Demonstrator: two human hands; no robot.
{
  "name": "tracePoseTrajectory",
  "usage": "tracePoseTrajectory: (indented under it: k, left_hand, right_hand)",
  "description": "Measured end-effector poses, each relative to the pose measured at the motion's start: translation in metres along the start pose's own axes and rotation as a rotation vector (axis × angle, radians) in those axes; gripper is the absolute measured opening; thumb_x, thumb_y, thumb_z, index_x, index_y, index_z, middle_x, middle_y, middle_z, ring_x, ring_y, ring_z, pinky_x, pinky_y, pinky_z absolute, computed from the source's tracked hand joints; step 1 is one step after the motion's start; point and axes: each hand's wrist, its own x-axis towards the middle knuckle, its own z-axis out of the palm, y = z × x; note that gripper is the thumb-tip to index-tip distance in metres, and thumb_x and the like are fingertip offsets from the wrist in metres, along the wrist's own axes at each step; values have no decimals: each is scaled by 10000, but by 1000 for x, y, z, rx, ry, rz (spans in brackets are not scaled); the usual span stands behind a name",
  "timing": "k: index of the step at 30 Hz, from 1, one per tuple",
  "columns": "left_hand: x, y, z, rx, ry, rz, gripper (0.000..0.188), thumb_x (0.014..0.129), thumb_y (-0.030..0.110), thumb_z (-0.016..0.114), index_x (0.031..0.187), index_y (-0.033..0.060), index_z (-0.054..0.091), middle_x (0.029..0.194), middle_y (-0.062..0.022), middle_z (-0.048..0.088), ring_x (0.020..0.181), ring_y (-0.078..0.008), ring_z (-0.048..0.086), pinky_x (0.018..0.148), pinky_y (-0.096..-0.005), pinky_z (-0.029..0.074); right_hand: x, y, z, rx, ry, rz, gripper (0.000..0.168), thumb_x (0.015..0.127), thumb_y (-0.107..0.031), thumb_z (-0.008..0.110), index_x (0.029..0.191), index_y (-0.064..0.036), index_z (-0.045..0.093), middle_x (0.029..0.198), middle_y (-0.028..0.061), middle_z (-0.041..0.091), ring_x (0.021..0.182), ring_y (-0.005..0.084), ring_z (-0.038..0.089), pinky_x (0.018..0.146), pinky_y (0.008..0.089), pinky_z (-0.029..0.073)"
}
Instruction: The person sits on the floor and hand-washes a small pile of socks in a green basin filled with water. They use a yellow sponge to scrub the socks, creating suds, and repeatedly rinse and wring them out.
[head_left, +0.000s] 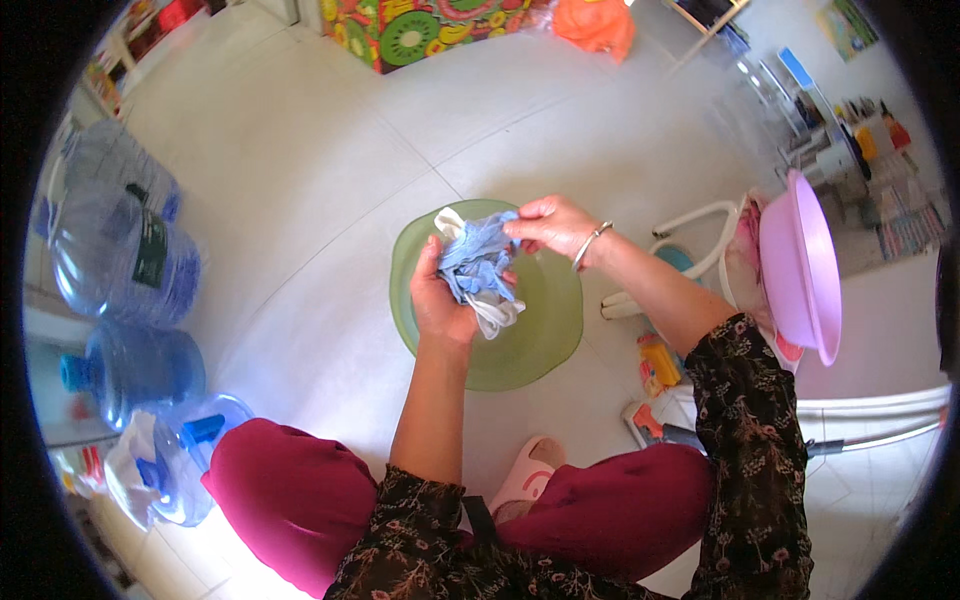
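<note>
A bunched light-blue cloth (480, 259) with white bands lies in my left hand (441, 296), the fingers curled around it from below. One white loop (450, 223) sticks out at its top and another white strap (496, 313) hangs from the bottom. My right hand (551, 229), with a bangle at the wrist, pinches the cloth's upper right edge between thumb and fingers. Both hands are above a green basin (544, 322) on the tiled floor. What lies in the basin under the hands is partly hidden.
Several large clear-blue water bottles (112, 240) stand at the left. To the right, a pink-purple basin (806, 270) rests tilted near a white-framed stool or chair (705, 225). A yellow packet (660, 365) and a mop-like tool (679, 435) lie below it. A fruit-printed box (420, 34) stands ahead.
</note>
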Motion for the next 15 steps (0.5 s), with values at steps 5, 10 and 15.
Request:
tracePoseTrajectory:
  k: [5, 10, 15]
  left_hand:
    - [4, 0, -18, -58, 34, 6, 396, 887, 340, 435, 1099, 15, 512, 914, -208, 603, 755, -337, 589, 625, -468, 484]
    - [2, 2, -27, 105, -71, 29, 436, 857, 289, 511, 1154, -29, 489, 1000, -181, 589, 820, -321, 591, 645, -439, 505]
    - [-4, 5, -28, 197, -149, -38, 508, 822, 227, 578, 1240, -8, 409, 1154, -179, 516, 1002, -293, 535, 663, -382, 513]
  right_hand:
    - [26, -26, -5, 660, 216, -53, 204, 824, -163, 535, 936, -2, 592, 949, 121, 626, 898, 228, 603, 845, 413, 468]
    - [18, -45, 30, 896, 210, -150, 198, 849, -225, 534, 923, -41, 535, 954, 115, 609, 895, 229, 601, 782, 380, 487]
    - [9, -58, 15, 615, 144, -251, 167, 846, -153, 580, 971, -46, 548, 946, 86, 606, 885, 149, 580, 714, 276, 466]
